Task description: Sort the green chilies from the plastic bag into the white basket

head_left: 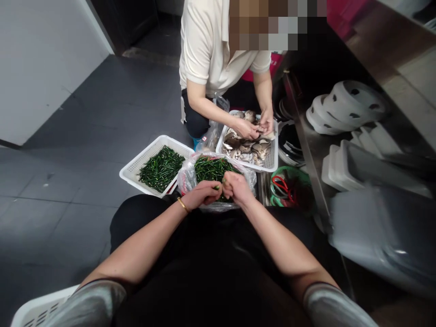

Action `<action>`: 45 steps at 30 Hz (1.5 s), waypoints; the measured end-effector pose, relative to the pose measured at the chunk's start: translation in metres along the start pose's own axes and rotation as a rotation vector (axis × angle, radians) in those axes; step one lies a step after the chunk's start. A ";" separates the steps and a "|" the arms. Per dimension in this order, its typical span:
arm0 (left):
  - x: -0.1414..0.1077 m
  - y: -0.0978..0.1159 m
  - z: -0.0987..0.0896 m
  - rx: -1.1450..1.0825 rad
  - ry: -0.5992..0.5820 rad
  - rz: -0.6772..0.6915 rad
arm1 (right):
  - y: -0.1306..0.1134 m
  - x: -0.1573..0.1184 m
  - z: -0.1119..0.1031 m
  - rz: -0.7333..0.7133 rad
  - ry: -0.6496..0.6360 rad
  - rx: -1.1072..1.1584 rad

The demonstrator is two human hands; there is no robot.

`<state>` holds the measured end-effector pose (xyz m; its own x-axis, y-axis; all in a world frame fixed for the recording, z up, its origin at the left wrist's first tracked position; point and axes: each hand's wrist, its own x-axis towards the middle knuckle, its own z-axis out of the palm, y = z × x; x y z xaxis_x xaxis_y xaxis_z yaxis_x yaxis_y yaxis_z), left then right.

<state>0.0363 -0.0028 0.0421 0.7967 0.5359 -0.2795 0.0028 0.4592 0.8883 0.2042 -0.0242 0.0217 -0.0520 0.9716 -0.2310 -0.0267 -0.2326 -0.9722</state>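
Note:
My left hand (205,193), a gold bangle on its wrist, is closed with a bit of a green chili pepper (217,187) showing at the fingertips. Close beside it, my right hand (236,186) is pinched shut, with a small green piece just visible at its fingers. Both hands are over a clear plastic bag (185,177) full of slim, dark green chili peppers (208,167). To the left of the bag, a white perforated basket (131,172) holds a heap of the same peppers (161,168).
Opposite me, a person in a cream shirt (206,50) handles mushrooms (238,143) over a white basket (274,154). At right are a green basket (277,175), a metal shelf (311,159) with white containers (344,163), and a grey tub (354,227). Another white basket (47,302) is at lower left.

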 end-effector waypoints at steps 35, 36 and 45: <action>0.021 -0.016 -0.025 0.148 0.220 0.215 | 0.005 0.010 -0.015 -0.066 -0.059 -0.088; 0.023 -0.018 -0.023 0.195 0.196 0.203 | 0.003 0.008 -0.011 -0.102 -0.012 -0.152; 0.022 -0.005 -0.020 -0.084 0.386 -0.075 | 0.006 -0.001 -0.016 0.103 -0.193 -1.461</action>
<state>0.0417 0.0202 0.0243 0.5103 0.7180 -0.4734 -0.0093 0.5550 0.8318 0.2204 -0.0260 0.0153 -0.1234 0.9059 -0.4052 0.9858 0.0652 -0.1545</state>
